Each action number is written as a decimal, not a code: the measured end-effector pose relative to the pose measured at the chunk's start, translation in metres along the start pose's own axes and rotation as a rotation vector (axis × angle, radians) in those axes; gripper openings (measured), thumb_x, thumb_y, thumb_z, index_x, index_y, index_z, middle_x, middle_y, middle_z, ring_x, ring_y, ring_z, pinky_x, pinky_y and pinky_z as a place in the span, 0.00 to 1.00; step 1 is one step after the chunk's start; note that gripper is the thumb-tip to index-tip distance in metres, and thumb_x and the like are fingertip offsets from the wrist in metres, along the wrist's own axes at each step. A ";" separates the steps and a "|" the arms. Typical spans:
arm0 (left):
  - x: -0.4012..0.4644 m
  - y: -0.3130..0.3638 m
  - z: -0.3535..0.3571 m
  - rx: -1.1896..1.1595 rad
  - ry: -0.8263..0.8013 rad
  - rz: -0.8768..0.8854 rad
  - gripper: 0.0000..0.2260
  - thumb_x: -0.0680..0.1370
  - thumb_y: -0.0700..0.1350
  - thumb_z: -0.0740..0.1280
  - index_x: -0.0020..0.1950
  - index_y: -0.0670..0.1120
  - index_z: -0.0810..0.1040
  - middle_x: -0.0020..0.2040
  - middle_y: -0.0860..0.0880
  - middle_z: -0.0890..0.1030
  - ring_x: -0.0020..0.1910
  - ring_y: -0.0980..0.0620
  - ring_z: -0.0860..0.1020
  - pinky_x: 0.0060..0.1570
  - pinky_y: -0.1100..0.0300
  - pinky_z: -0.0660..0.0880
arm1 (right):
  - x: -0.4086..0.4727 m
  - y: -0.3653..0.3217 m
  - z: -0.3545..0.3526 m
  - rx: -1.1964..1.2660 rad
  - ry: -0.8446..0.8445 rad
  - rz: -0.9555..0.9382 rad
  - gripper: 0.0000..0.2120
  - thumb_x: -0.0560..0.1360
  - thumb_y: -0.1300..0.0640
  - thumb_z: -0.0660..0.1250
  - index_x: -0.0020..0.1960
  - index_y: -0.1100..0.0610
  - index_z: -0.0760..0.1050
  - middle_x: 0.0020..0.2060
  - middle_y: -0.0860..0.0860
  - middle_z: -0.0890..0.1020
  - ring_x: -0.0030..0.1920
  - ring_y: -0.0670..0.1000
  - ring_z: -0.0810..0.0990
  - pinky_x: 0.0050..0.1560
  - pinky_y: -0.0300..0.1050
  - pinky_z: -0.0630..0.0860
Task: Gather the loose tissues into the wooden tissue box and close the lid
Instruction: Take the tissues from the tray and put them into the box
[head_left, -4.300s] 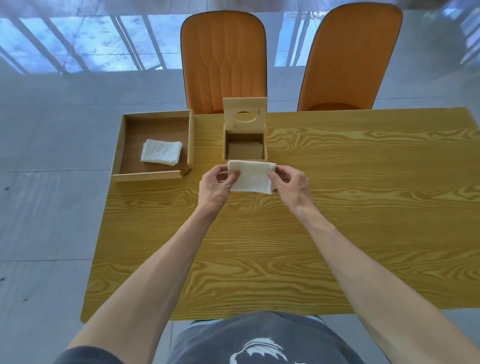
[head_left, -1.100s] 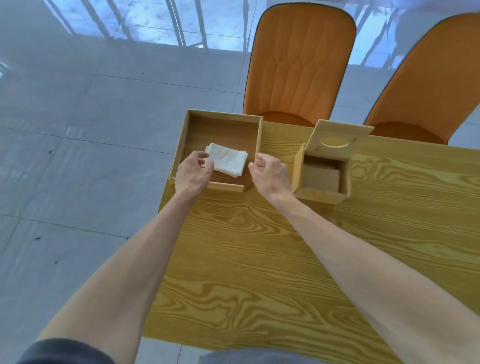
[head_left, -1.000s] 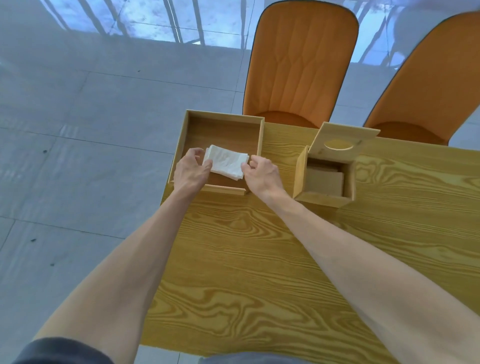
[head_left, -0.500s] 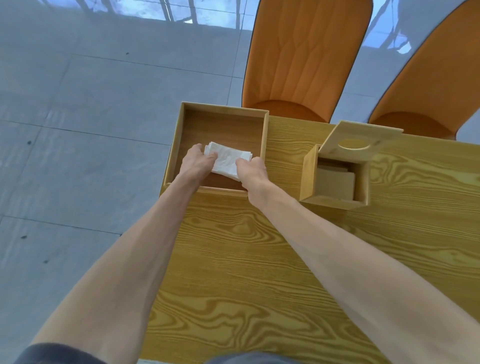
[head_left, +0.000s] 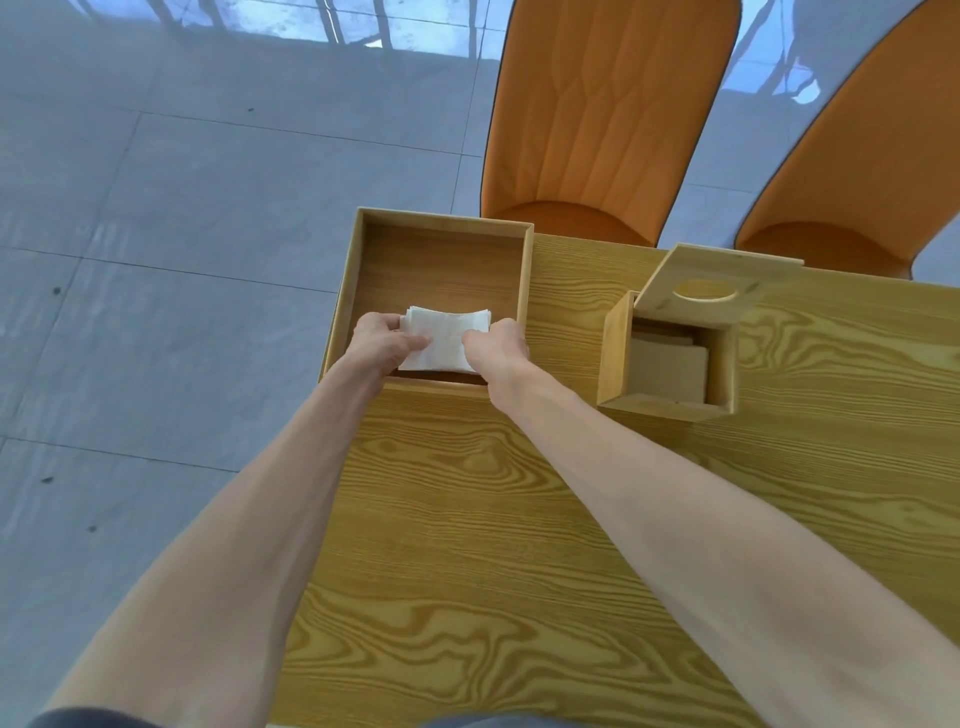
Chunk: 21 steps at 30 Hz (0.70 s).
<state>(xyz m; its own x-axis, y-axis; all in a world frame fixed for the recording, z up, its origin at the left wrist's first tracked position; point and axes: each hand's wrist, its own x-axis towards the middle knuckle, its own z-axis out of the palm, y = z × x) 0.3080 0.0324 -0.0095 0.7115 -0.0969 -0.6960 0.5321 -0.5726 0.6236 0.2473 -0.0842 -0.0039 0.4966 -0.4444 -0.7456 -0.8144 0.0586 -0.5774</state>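
A small stack of white tissues (head_left: 445, 336) lies inside a shallow wooden tray (head_left: 524, 280) at the table's left end. My left hand (head_left: 382, 345) grips the stack's left edge and my right hand (head_left: 496, 349) grips its right edge, thumbs on top. To the right stands the wooden tissue box (head_left: 665, 402), its lid (head_left: 714, 283) with an oval hole tilted up and back. Folded tissues lie in the bottom of the box.
The yellow wood-grain table (head_left: 519, 519) ends just left of the tray, with grey tiled floor beyond. Two orange chairs (head_left: 608, 119) stand at the far side, behind the tray and the box.
After holding a tissue in front of the box, both hands moved left to the tray and closed on the two ends of the stack. The view shifted left and closer.
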 end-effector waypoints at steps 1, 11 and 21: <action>-0.002 0.000 -0.002 -0.010 -0.019 0.012 0.17 0.77 0.38 0.72 0.64 0.40 0.77 0.58 0.43 0.81 0.50 0.48 0.80 0.45 0.61 0.76 | 0.000 0.002 0.001 -0.017 0.013 -0.016 0.18 0.77 0.61 0.59 0.66 0.63 0.71 0.61 0.57 0.76 0.51 0.55 0.74 0.43 0.45 0.70; -0.030 -0.019 -0.028 -0.147 -0.205 0.245 0.18 0.74 0.44 0.75 0.63 0.46 0.77 0.54 0.44 0.84 0.53 0.45 0.80 0.55 0.49 0.75 | -0.013 0.031 -0.027 0.037 -0.153 -0.354 0.44 0.74 0.61 0.73 0.80 0.51 0.50 0.68 0.51 0.74 0.66 0.50 0.73 0.67 0.47 0.71; -0.081 -0.045 0.004 -0.063 -0.364 0.379 0.09 0.74 0.41 0.75 0.52 0.48 0.79 0.46 0.56 0.84 0.44 0.60 0.80 0.49 0.67 0.73 | -0.042 0.094 -0.079 -0.164 -0.064 -0.639 0.20 0.68 0.59 0.77 0.58 0.52 0.76 0.51 0.49 0.80 0.54 0.48 0.79 0.55 0.46 0.77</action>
<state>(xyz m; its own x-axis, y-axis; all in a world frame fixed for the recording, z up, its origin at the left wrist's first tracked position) 0.2241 0.0624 0.0176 0.6597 -0.5708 -0.4889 0.3030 -0.3933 0.8680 0.1259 -0.1307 -0.0010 0.9098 -0.2924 -0.2945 -0.3864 -0.3376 -0.8583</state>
